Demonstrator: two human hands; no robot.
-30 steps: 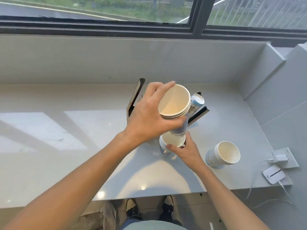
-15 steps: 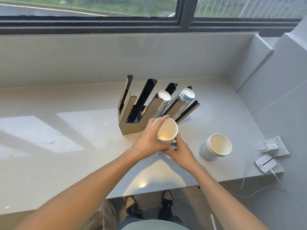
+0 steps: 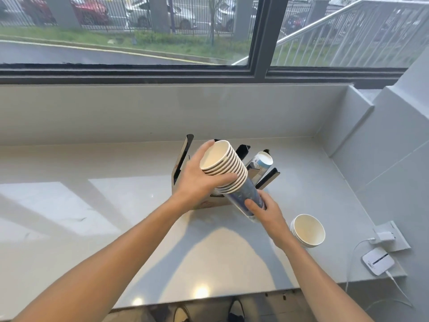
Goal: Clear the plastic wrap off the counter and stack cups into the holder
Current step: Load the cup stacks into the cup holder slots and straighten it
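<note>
lifted since half a second ago, the long nested stack of white paper cups (image 3: 226,173) is clamped at its rim end by left hand (image 3: 199,182) fingers and at its base by right hand (image 3: 263,209), tilted over the slotted cardboard cup holder (image 3: 183,159) on the pale tabletop (image 3: 92,217), and next needs lowering into an empty slot.

No words or numbers can be read here. The cups in the holder (image 3: 260,167) have a blue print, but it is too blurry to read. The small white box (image 3: 378,261) on the worktop (image 3: 92,205) has a dark stripe with tiny marks, too small to read.
</note>
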